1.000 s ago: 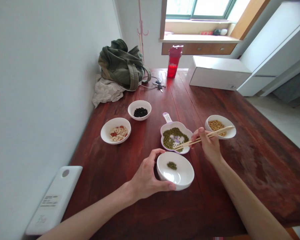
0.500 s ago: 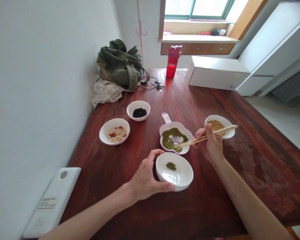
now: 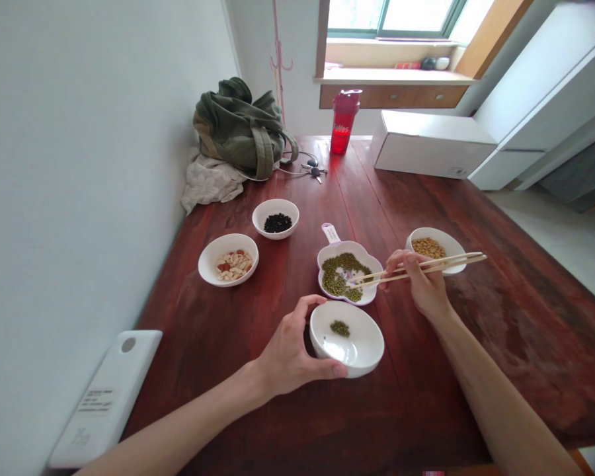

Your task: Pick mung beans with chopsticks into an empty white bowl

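Head view: my left hand (image 3: 292, 350) curls half-spread round the left side of the glossy white bowl (image 3: 361, 344) at near centre, fingers partly hidden behind it. My right hand (image 3: 419, 281) pinches slim wooden chopsticks (image 3: 461, 262), tips over the scalloped dish (image 3: 367, 254) just beyond; whether they've caught anything, I can't make out. Small round green beans (image 3: 333, 281) partly cover its purple print (image 3: 347, 276).

left grip (image 3: 288, 355): white bowl (image 3: 361, 338) | right grip (image 3: 425, 285): chopsticks (image 3: 459, 262) | tips: over flower-shaped dish (image 3: 347, 247)
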A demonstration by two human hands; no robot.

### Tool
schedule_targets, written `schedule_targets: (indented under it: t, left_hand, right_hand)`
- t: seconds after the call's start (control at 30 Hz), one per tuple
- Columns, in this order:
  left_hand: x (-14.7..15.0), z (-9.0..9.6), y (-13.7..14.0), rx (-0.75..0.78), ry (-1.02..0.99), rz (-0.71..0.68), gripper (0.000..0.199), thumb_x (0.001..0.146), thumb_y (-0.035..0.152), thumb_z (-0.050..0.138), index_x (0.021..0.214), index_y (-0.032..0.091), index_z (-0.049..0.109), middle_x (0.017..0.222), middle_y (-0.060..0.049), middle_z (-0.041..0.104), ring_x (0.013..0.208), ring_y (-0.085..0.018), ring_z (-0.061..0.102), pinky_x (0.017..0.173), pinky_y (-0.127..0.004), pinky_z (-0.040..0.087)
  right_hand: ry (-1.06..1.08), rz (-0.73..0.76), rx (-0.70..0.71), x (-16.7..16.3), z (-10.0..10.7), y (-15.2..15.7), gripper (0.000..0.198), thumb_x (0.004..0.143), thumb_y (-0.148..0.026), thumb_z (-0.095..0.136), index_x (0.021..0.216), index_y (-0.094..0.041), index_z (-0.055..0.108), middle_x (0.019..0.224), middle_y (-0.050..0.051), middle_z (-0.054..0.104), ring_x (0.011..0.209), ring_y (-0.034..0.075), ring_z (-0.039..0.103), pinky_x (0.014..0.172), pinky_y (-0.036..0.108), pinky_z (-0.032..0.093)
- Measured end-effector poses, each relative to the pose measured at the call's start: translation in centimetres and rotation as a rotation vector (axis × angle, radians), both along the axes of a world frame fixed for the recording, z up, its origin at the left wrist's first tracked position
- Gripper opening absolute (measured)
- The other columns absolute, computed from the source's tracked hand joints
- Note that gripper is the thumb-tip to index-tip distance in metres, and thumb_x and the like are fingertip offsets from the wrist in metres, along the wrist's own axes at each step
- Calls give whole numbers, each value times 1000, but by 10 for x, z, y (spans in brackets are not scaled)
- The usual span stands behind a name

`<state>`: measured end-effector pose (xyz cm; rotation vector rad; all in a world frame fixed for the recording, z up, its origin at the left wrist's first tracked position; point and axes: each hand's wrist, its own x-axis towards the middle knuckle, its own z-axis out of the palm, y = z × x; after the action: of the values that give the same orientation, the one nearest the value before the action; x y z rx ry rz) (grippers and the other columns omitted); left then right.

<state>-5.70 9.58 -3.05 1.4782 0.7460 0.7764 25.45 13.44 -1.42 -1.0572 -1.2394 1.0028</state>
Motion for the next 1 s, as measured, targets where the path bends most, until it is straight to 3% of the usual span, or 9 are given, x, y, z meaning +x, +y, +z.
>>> schedule_targets:
  t: [0.17, 0.43, 1.0]
  left_hand:
    - [0, 2, -2, 10, 25, 3, 101, 69, 61, 110, 145, 24, 54, 131, -7, 78, 116, -31, 76, 104, -41, 56]
    - [0, 1, -1, -4, 8, 7, 101, 67, 54, 111, 145, 24, 55, 131, -6, 78, 116, -31, 76, 103, -40, 56]
    - [-1, 4, -3, -14, 54, 11, 101, 67, 55, 111, 145, 23, 55, 132, -9, 78, 118, -34, 76, 105, -43, 55]
  right_hand:
    - [-89, 132, -21, -3, 3, -2, 54, 106, -66, 68, 78, -22, 79, 62, 3, 72, 50, 17, 69, 49, 28, 59]
    - [-132, 72, -56, -4, 4, -2, 57, 101, -71, 72, 71, -22, 73, 59, 4, 73, 48, 18, 69, 47, 28, 57]
    - [-127, 106, 5, 1, 3, -1, 54, 105, -65, 70, 76, -21, 81, 69, 6, 76, 55, 18, 72, 54, 30, 60]
